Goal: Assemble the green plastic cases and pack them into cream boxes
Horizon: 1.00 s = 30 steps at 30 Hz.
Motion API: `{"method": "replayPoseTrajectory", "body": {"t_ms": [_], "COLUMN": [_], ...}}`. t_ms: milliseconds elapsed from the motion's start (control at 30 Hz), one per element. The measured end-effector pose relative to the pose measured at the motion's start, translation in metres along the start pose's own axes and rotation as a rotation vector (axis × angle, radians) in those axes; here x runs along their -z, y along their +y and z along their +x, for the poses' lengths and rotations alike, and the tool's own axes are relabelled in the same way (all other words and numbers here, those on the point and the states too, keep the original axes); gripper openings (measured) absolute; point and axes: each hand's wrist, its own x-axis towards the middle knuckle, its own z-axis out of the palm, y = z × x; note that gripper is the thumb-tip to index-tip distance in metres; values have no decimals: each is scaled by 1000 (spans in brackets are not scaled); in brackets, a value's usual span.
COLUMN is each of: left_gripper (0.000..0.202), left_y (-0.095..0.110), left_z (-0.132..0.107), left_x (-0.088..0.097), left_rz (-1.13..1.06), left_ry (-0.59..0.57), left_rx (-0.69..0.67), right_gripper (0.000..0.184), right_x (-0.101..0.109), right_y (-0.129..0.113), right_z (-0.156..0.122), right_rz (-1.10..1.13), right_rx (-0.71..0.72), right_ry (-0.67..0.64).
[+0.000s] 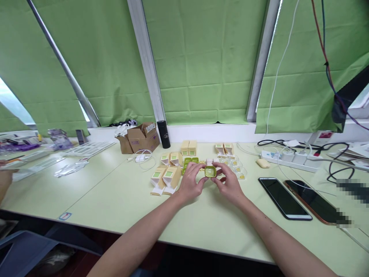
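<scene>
Between both hands I hold a small square green tray [210, 172] with rounded corners, its hollow side facing me. My left hand [191, 180] pinches its left edge, and my right hand [229, 181] pinches the right edge. Just behind the left fingers sit more green trays [187, 164] in a cluster, partly hidden. Left of them stand several cream cartons [172, 175] with green labels and open white flaps. Clear plastic pieces [236, 168] with yellow bits inside lie behind my right hand.
Farther back stand more cream cartons [188, 147], a black bottle [163, 134] and a cardboard box [143, 137]. Two phones, one with a white rim [285, 198], lie at right near a power strip [291, 161] and cables. At the far left edge, another person's arm [4, 182] shows.
</scene>
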Motion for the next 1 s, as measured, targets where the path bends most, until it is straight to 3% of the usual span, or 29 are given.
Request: {"method": "replayPoseTrajectory", "body": {"t_ms": [433,1000], "left_gripper": [35,28], "left_y": [2,-7], "left_z": [1,2], "left_x": [2,-1], "left_rz": [21,46], "left_ry": [-8,40], "left_rx": [2,-30], "right_gripper": [53,43], "right_x": [1,-3], "right_y": [2,13], "right_z": [-2,-3], "right_rz": [13,-66], "right_rx": [14,141], "right_ry": [-19,39]}}
